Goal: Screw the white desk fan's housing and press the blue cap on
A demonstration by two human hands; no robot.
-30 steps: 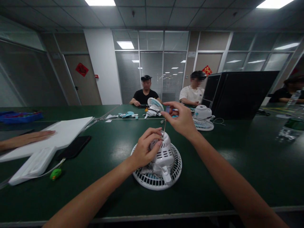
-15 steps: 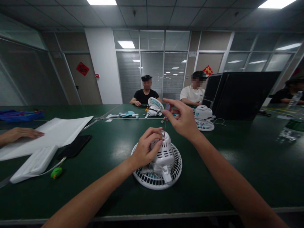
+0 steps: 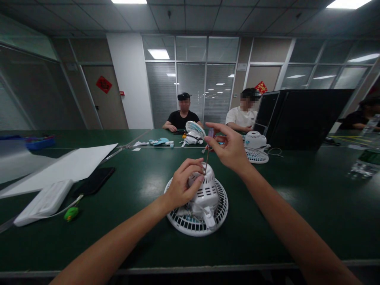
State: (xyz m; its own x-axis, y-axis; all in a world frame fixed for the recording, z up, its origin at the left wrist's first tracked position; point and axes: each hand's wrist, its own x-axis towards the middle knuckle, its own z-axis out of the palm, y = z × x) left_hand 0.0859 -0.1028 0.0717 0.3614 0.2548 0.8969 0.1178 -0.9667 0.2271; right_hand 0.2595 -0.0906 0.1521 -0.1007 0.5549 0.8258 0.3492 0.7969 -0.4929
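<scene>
A white electric fan (image 3: 204, 198) lies grille-down on the green table, its slotted motor housing pointing up. My left hand (image 3: 185, 184) is closed around the left side of that housing, the thumb and fingers close to its top. Above it, my right hand (image 3: 227, 146) pinches the clear purplish handle of a screwdriver (image 3: 207, 156) between thumb and fingers. The screwdriver's thin shaft slants down to the top of the housing, by my left fingertips. Its very tip is hidden from me.
White paper (image 3: 68, 168), a black phone (image 3: 94, 181), a white power strip (image 3: 44, 202) and a green trinket (image 3: 71, 213) lie left. Two more fans (image 3: 192, 134) (image 3: 255, 144) stand farther back, near a black case (image 3: 305, 118). A water bottle (image 3: 366, 162) is right. Two people sit opposite.
My hands, the fan and the screwdriver hold nearly the same pose. At the far left, a sheet of paper has been lifted, and another person's hand no longer shows on it.
</scene>
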